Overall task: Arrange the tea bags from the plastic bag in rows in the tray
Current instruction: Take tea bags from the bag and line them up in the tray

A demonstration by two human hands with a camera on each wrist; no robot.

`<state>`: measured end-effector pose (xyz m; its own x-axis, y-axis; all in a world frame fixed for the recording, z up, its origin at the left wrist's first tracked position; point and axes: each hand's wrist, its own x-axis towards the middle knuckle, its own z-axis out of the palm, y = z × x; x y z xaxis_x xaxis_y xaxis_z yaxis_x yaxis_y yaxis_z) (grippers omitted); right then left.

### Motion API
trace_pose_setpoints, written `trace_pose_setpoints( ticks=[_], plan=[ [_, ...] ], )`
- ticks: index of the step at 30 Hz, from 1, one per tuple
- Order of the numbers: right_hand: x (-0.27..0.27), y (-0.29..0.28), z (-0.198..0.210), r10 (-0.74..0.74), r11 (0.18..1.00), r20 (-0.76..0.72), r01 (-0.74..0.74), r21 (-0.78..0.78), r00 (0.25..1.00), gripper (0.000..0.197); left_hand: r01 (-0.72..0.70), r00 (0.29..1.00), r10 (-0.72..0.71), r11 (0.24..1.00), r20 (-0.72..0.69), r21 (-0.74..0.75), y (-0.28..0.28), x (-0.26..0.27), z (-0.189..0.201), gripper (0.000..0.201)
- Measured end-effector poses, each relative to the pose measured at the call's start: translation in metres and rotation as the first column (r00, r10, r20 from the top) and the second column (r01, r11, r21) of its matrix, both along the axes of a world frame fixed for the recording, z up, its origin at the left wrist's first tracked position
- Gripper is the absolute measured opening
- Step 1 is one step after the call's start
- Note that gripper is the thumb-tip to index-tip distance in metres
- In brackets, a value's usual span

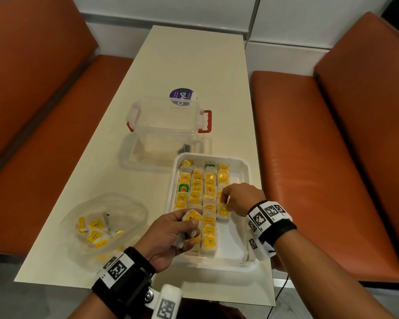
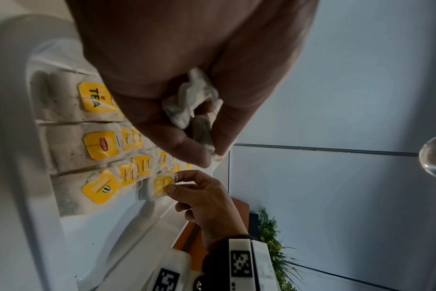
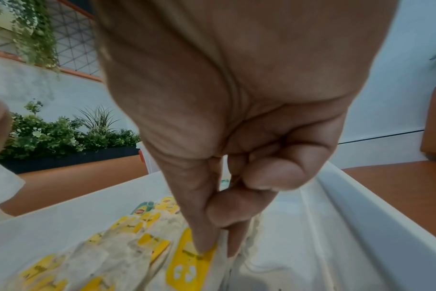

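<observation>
A white tray (image 1: 244,256) lies on the table's near right, holding several rows of tea bags (image 1: 197,185) with yellow tags. My right hand (image 1: 226,201) is over the rightmost row and pinches a tea bag (image 3: 187,263) by its top edge, thumb and forefinger on it. Over the tray's near left corner, my left hand (image 1: 184,229) grips a small bunch of tea bags (image 2: 189,102). A clear plastic bag (image 1: 101,226) with several more tea bags lies left of the tray.
A clear plastic box (image 1: 168,125) with red latches stands behind the tray, with a purple round sticker (image 1: 182,96) on the table beyond it. Orange bench seats (image 1: 320,157) flank the cream table (image 1: 184,65) on both sides.
</observation>
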<state>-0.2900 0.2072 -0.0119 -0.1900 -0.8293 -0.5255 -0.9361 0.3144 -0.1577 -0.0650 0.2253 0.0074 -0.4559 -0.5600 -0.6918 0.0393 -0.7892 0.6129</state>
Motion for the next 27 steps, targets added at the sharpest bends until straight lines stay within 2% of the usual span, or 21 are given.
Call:
trace_pose_setpoints(
  ticks=[20,22,24,27],
  plan=[
    [-0.005,0.009,0.004,-0.083,0.988,0.079,0.093,-0.122,0.993,0.016,-0.040,0.999,0.040,0.999,-0.017,0.014,-0.001,-0.001,-0.007,0.021],
    [-0.007,0.013,0.008,-0.110,0.981,0.114,0.126,-0.149,0.987,0.017,-0.045,0.999,0.046,0.999,-0.021,0.017,-0.002,-0.001,-0.008,0.021],
    [-0.006,0.019,0.012,-0.132,0.965,0.169,0.166,-0.202,0.977,0.011,-0.056,0.998,0.057,0.998,-0.030,0.020,-0.002,-0.002,-0.008,0.022],
    [0.001,0.030,0.018,-0.123,0.935,0.393,0.240,-0.263,0.911,0.004,-0.063,0.997,0.064,0.998,-0.044,0.021,-0.004,-0.005,-0.008,0.023]
  ],
)
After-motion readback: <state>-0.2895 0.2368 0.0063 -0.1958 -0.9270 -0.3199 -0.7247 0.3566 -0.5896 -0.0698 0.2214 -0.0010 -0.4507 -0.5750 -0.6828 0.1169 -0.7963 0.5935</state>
